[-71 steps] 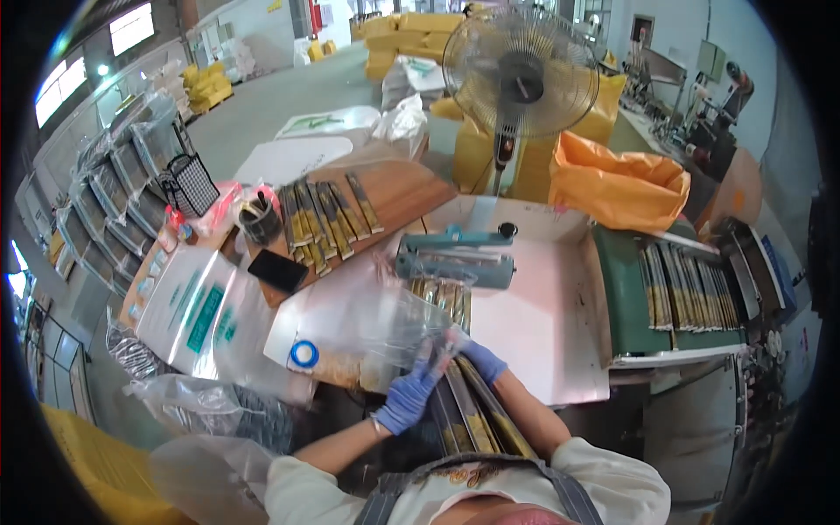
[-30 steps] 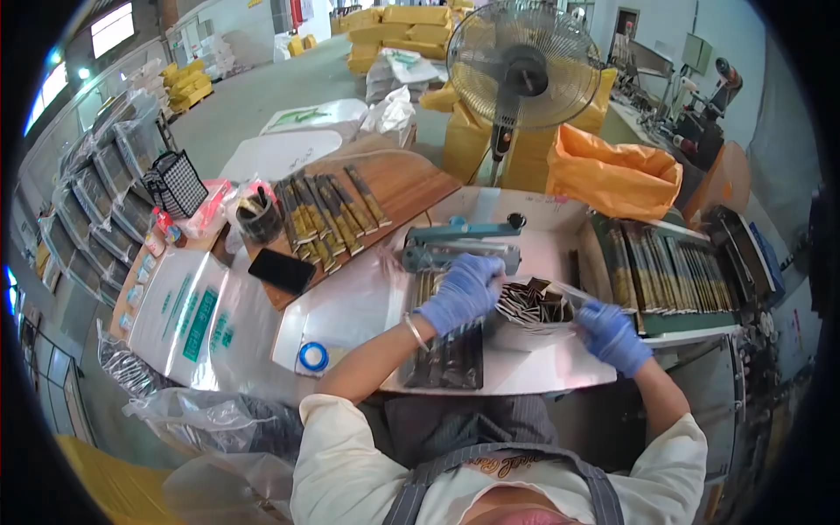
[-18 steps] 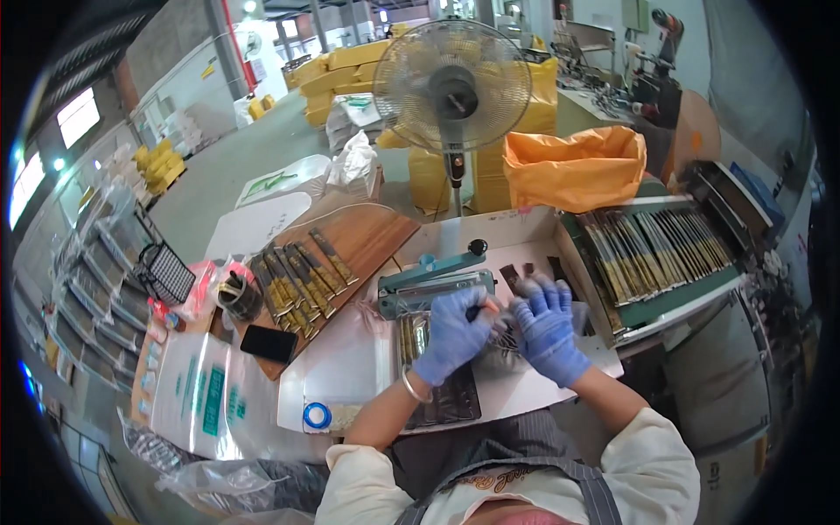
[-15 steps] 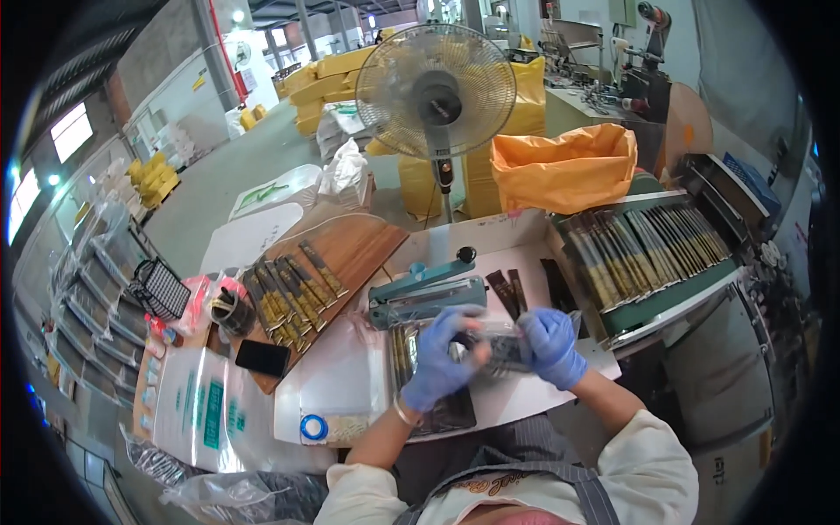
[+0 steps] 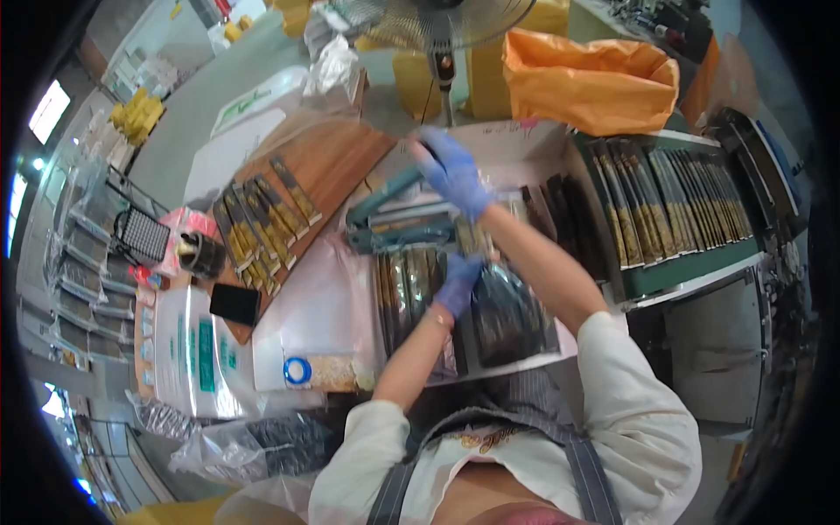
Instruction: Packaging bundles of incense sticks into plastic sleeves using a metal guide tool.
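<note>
My right hand [image 5: 457,175] is curled over the end of the raised lever of a blue-green bag sealer [image 5: 402,234], hiding the lever's knob. Below it, my left hand [image 5: 460,282] is closed at the left edge of a clear plastic bag [image 5: 509,311] with dark contents. The bag's upper end reaches toward the sealer; its exact position there is blurred. Beside my left hand, black-and-gold packets [image 5: 404,278] in shiny plastic lie in the white tray [image 5: 564,343].
Left of the tray, a brown board [image 5: 328,162] carries several black-and-gold packets, with a phone [image 5: 234,303] at its corner. A blue tape roll [image 5: 297,371] lies nearer. Packets [image 5: 674,206] fill a green-bottomed box on the right. Behind stand an orange sack [image 5: 595,87] and a fan [image 5: 444,66].
My right hand has left the bag and moved up and left to the sealer's lever. My left hand has stayed low beside the bag. The whole view has tilted downward.
</note>
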Available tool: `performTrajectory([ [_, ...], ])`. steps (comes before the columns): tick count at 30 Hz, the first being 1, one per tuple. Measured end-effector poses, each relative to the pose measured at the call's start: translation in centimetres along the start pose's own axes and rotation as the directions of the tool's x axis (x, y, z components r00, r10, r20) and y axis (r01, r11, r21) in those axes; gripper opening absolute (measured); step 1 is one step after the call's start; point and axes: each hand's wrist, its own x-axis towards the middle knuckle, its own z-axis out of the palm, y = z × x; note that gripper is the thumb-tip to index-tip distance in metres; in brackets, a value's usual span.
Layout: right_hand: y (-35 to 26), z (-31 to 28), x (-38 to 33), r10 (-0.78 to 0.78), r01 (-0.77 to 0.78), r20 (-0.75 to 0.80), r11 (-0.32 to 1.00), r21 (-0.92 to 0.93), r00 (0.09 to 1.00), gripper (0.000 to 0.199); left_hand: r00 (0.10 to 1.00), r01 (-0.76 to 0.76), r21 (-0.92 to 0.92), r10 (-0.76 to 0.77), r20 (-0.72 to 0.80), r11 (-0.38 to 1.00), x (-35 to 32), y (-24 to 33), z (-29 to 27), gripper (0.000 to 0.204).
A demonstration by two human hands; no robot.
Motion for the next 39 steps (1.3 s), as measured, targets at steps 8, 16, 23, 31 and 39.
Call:
performTrajectory([
  [8, 9.0, -3.2, -3.7, 0.553, -0.571, 0.142, 0.791, 0.22, 0.821, 0.02, 0.983, 0.142, 0.006, -0.141, -0.118, 0.99, -0.3, 4.8, -9.8, 0.025],
  [16, 13.4, 0.3, -10.2, 0.537, -0.474, -0.04, 0.774, 0.42, 0.843, 0.015, 0.838, 0.063, 0.853, 0.437, -0.327, 0.519, -6.3, 2.4, -12.5, 0.105],
  [23, 13.4, -0.2, -10.7, 0.573, -0.446, -0.008, 0.647, 0.619, 0.819, 0.012, 0.874, 0.181, 0.784, 0.269, -0.405, 0.593, -7.0, 0.5, -13.5, 0.123],
  [31, 4.5, 1.7, -21.8, 0.592, -0.594, -0.06, 0.795, -0.121, 0.804, 0.093, 0.899, 0.121, 0.727, 0.235, -0.369, 0.676, -7.6, -1.3, -12.3, 0.114],
  [39, -0.9, -10.9, -42.6, 0.616, -0.838, 0.711, 0.541, -0.068, 0.339, 0.066, 0.982, 0.014, 0.017, -0.01, -0.188, 1.0, -26.7, -7.8, -9.1, 0.074],
])
